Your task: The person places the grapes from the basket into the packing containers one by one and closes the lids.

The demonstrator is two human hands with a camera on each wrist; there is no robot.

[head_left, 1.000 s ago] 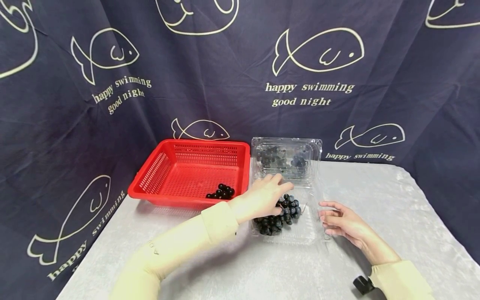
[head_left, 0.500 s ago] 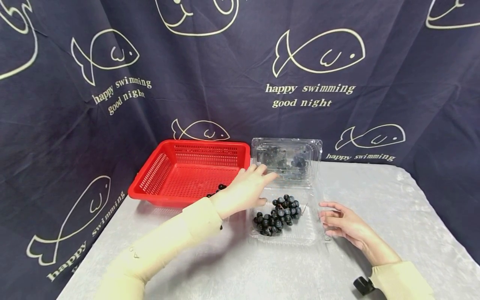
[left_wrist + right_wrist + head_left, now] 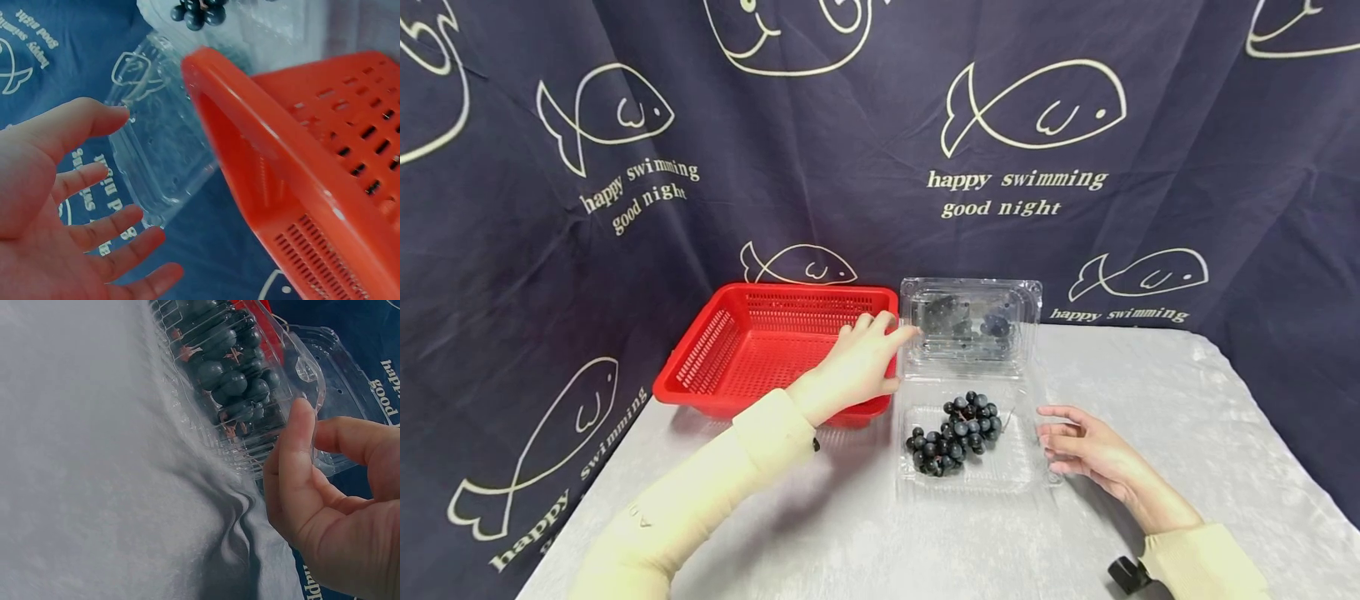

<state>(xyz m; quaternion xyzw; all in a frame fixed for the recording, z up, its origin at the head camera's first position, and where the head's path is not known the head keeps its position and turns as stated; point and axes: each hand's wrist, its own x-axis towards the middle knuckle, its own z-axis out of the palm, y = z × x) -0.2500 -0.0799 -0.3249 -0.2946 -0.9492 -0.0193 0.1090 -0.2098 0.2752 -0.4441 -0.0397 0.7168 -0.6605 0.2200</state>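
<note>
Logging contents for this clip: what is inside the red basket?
The red basket shows only bare mesh floor; the left hand hovering at its right end covers that corner, so anything there cannot be seen.

My head camera looks forward and down from above the near edge of the table (image 3: 865, 533), taking in the red basket (image 3: 700, 367), the clear clamshell box (image 3: 1022, 467) and the fish-print backdrop (image 3: 820, 150). My left wrist camera sits very close under the left hand (image 3: 56, 212), facing the basket's rim and the box's lid. My right wrist camera skims low over the table, close to the right hand (image 3: 331, 512). All three views share the box and its grapes (image 3: 955, 433).
</note>
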